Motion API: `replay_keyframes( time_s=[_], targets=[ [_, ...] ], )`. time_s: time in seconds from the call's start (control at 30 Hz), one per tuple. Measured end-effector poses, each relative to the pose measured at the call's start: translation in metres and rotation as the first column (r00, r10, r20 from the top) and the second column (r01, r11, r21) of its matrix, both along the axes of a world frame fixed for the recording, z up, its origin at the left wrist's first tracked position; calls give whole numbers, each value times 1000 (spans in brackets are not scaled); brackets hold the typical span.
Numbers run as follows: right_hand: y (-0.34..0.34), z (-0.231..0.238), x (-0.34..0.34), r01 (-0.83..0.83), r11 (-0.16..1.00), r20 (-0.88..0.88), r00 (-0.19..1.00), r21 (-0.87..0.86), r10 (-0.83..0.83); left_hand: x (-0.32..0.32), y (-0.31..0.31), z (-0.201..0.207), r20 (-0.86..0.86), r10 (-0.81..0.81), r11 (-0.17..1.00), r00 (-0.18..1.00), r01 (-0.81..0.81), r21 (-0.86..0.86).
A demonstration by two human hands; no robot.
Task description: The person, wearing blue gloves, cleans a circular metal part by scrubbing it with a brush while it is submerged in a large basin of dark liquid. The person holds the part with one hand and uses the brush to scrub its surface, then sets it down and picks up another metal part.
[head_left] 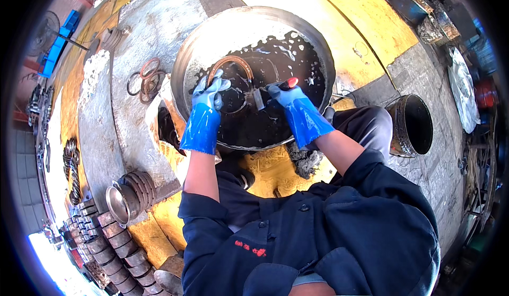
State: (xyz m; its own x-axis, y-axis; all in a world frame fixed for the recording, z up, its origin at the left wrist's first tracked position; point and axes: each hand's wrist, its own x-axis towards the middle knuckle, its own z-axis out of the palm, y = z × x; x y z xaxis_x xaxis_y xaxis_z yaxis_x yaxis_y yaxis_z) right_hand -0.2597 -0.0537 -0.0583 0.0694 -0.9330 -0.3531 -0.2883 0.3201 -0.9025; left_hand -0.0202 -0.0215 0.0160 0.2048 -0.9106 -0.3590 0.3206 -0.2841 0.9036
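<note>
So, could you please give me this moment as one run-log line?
left hand: holding brown ring | right hand: holding brush | below: round basin, dark liquid

My forearms [202, 173] reach ahead, bare between dark sleeves [200, 210] and blue glove cuffs [201, 129]. Left one runs nearly straight forward; left hand [211, 92] gripping, fingers bent. Right one slants forward and inward; right hand [289, 95] closed, pointing left. Hands apart, about level. My right knee [375, 122] bent, right of that wrist.
</note>
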Motion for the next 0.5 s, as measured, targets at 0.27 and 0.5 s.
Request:
replay_keyframes(
  time_s=[0.27, 0.5],
  targets=[
    [69, 68, 3, -156, 938, 676, 730, 310, -102, 3, 9, -8, 104, 126, 991, 987, -121, -58],
    [48, 44, 29, -218, 975, 467, 859, -34, 209, -15, 10, 4, 121, -22, 994, 992, 34, -99]
  ],
)
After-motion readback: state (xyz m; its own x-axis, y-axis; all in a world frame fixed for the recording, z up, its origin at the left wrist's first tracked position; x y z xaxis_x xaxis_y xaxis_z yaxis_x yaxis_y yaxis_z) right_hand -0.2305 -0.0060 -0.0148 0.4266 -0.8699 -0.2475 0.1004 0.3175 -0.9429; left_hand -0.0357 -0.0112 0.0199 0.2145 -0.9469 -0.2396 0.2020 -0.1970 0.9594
